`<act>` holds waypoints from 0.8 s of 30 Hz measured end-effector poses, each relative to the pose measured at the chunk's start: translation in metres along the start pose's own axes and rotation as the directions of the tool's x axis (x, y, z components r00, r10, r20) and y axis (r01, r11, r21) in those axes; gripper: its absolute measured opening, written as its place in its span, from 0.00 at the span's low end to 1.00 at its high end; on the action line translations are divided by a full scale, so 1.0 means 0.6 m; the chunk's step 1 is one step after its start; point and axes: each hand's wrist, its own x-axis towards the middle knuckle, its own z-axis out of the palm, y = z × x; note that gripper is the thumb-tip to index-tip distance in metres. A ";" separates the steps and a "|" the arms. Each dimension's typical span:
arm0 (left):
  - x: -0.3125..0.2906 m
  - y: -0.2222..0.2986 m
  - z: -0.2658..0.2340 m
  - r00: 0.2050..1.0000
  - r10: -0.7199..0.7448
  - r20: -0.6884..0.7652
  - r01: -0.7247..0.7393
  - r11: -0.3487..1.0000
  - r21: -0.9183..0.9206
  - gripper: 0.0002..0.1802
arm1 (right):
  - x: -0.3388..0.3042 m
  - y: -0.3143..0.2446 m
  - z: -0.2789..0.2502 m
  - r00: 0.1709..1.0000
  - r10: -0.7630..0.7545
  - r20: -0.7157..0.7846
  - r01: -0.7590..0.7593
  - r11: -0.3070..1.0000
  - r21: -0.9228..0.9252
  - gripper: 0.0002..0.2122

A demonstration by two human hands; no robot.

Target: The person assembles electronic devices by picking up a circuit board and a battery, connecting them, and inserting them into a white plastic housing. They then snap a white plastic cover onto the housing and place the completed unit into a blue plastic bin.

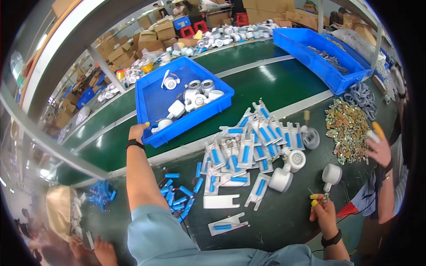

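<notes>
My left hand (pixel 138 133), a yellow cot on a finger, is closed on the near left rim of a blue tray (pixel 184 71). Inside that tray lie several white round fan heads (pixel 199 101). At the right, my right hand (pixel 324 213), with yellow cots on two fingers, pinches a small circuit board (pixel 326 197). The board sits at the neck of a white fan head (pixel 332 174) resting on the table; whether they are joined I cannot tell. Left of it are two more white fan heads (pixel 280 179) and a heap of white casings with blue batteries (pixel 246 153).
Loose blue batteries (pixel 186 191) lie left of the casings. A circuit board pile (pixel 348 131) and grey rings (pixel 361 99) lie right. A second blue tray (pixel 306 66) stands beyond, by the green conveyor (pixel 257 84). A co-worker's hand (pixel 379 148) reaches in from the right; others' hands (pixel 104 250) show lower left.
</notes>
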 end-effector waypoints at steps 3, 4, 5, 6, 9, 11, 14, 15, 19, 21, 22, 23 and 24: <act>-0.011 -0.051 -0.098 0.999 -0.046 -0.002 0.046 0.999 -0.024 0.15 | 0.001 0.009 -0.004 1.000 -0.011 -0.017 0.011 1.000 -0.027 0.09; -0.014 -0.063 -0.131 1.000 -0.020 -0.015 0.021 0.999 0.044 0.13 | 0.003 0.012 -0.004 1.000 -0.027 -0.016 0.026 0.999 -0.045 0.09; -0.018 -0.077 -0.161 0.999 -0.024 -0.026 0.025 0.999 0.045 0.13 | 0.004 0.015 -0.005 0.999 -0.042 -0.015 0.041 0.997 -0.063 0.09; -0.028 -0.080 -0.170 0.998 -0.065 -0.010 0.065 0.997 0.031 0.13 | 0.006 0.017 -0.010 0.999 -0.042 -0.017 0.040 0.997 -0.069 0.09; -0.033 -0.136 -0.305 0.997 -0.027 -0.071 0.036 0.991 0.132 0.14 | 0.006 0.028 -0.002 0.998 -0.060 -0.015 0.059 0.997 -0.053 0.11; -0.088 -0.114 -0.268 0.999 -0.044 -0.010 0.045 0.996 0.082 0.14 | -0.001 0.033 -0.007 0.979 -0.023 -0.202 0.025 1.000 0.006 0.15; -0.122 -0.113 -0.299 0.997 -0.062 -0.036 0.065 0.993 0.100 0.15 | -0.013 0.013 0.013 0.985 0.005 -0.172 0.001 0.999 0.035 0.17; -0.128 -0.113 -0.306 0.996 -0.073 -0.044 0.078 0.987 0.143 0.15 | -0.015 0.011 0.015 0.989 0.001 -0.151 0.003 1.000 0.026 0.18; -0.105 -0.138 -0.342 0.975 0.148 -0.164 -0.038 0.844 0.535 0.18 | -0.041 -0.017 0.080 0.994 0.006 -0.111 0.004 0.996 0.093 0.18; -0.086 -0.157 -0.431 0.927 0.357 -0.118 -0.086 0.505 0.859 0.23 | -0.057 -0.046 0.118 0.999 0.026 0.043 -0.036 0.965 0.260 0.17; -0.101 -0.138 -0.381 0.900 0.390 -0.196 -0.076 0.582 0.809 0.23 | -0.055 -0.041 0.122 0.994 0.051 0.097 -0.082 0.935 0.346 0.17; -0.105 -0.120 -0.390 0.856 0.509 -0.093 -0.184 0.467 0.865 0.23 | -0.065 -0.042 0.120 0.984 0.057 0.168 -0.127 0.890 0.438 0.16; -0.136 -0.091 -0.352 0.857 0.499 -0.129 -0.252 0.625 0.739 0.21 | -0.069 -0.043 0.118 0.966 0.109 0.234 -0.216 0.841 0.497 0.16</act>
